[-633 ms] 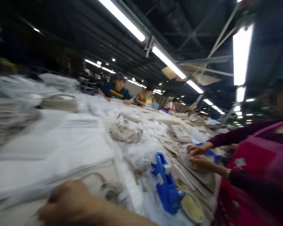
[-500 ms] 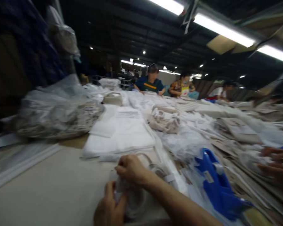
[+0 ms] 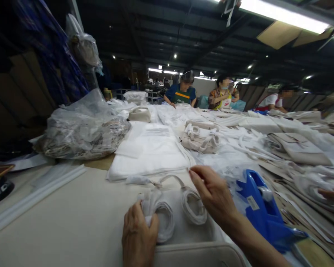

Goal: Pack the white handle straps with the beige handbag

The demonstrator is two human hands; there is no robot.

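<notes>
The left hand point(image 3: 139, 231) was curved partly closed, its thumb and fingers on either side of the left wrapped coil point(image 3: 164, 222). The right hand point(image 3: 211, 189) was raised above and beside the right wrapped coil point(image 3: 194, 207), its thumb and forefinger tips close together; whether they pinched anything could not be told. Both coils lay on the pale bag point(image 3: 197, 256), at the near edge of the table point(image 3: 72, 215), with a curved handle point(image 3: 171, 178) just beyond them. Right of the bag stood a blue tape dispenser point(image 3: 263, 215). Farther out lay a stack of white sheets point(image 3: 150, 152), with a second bag with wrapped straps point(image 3: 200, 139) to its right and a filled clear plastic sack point(image 3: 83, 129) to its left. Across the table, a person in a green apron point(image 3: 182, 94) leaned over the work surface.
</notes>
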